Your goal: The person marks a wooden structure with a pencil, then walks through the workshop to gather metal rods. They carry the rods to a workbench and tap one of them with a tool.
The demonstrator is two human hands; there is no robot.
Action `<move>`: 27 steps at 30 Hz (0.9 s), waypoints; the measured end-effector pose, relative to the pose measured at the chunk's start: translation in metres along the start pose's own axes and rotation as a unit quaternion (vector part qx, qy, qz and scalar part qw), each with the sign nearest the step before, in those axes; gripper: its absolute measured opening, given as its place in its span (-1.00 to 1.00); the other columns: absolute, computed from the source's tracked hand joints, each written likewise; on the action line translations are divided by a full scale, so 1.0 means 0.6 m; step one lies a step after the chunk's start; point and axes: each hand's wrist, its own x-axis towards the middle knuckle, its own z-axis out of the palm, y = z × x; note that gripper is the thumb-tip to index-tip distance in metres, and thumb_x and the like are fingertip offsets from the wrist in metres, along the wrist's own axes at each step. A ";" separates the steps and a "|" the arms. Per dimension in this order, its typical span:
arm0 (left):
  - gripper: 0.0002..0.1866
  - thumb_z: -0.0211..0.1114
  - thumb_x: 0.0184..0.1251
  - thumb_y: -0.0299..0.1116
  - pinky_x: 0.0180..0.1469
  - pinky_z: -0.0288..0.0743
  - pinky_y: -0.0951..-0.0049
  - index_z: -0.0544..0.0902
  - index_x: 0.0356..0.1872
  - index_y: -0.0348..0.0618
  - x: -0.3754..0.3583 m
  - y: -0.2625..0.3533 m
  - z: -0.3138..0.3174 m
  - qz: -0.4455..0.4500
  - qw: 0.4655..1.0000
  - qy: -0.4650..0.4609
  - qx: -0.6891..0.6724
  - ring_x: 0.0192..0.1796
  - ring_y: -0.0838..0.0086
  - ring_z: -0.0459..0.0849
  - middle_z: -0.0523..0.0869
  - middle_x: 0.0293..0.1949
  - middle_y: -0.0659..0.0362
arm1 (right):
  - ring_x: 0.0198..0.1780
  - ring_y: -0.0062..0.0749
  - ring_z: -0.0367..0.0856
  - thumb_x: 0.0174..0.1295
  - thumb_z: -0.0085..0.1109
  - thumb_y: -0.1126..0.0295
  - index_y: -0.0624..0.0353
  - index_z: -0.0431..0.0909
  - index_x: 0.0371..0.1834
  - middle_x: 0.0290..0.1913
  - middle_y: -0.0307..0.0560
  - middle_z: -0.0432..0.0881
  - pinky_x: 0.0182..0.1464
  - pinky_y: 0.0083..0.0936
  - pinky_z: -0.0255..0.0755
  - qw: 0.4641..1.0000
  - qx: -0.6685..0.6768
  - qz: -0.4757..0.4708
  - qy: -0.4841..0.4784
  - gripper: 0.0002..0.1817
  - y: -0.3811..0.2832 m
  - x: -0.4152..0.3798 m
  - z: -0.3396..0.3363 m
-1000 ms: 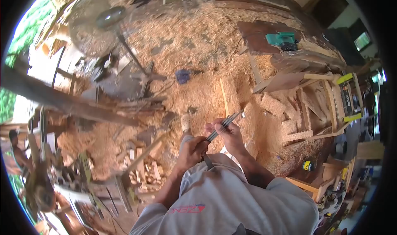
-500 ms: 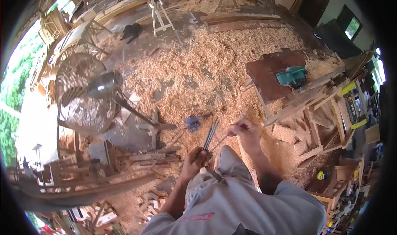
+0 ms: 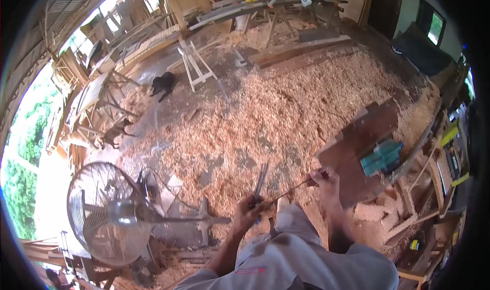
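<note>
Closed around a slim, dark grey metal strip [image 3: 262,179] is my left hand [image 3: 246,212], with the strip pointing up and away from me. A thin, dark rod [image 3: 293,189] runs from the left hand across to my right hand [image 3: 327,182], whose fingers pinch its far end. Both hands are in front of my knees, over the wood shavings [image 3: 245,132] on the floor. What the rod is for its kind does not show. The rod's near end is hidden at the left fingers.
A pedestal fan [image 3: 115,213] stands at left. At right, a teal power tool [image 3: 382,157] rests on a brown board [image 3: 352,162]. Farther off are a small wooden stand [image 3: 196,68], stacked planks [image 3: 301,55], a black dog [image 3: 162,86] and a brown animal [image 3: 116,133].
My view has tilted upward, showing more of the workshop. My right hand has moved away from the left, to the right, and the rod now spans a wider gap between them.
</note>
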 end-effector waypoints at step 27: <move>-0.86 0.23 0.30 -0.44 -0.65 0.07 0.70 0.71 -0.22 -0.21 0.952 0.300 -0.458 -0.006 0.967 0.047 -0.250 -0.65 0.77 0.30 0.49 -0.61 0.39 | -0.41 -0.19 0.65 0.34 0.02 -0.02 0.24 0.51 -0.19 -0.41 0.09 0.62 -0.37 -0.29 0.52 0.931 -0.268 0.242 0.050 -0.54 0.383 0.955 0.288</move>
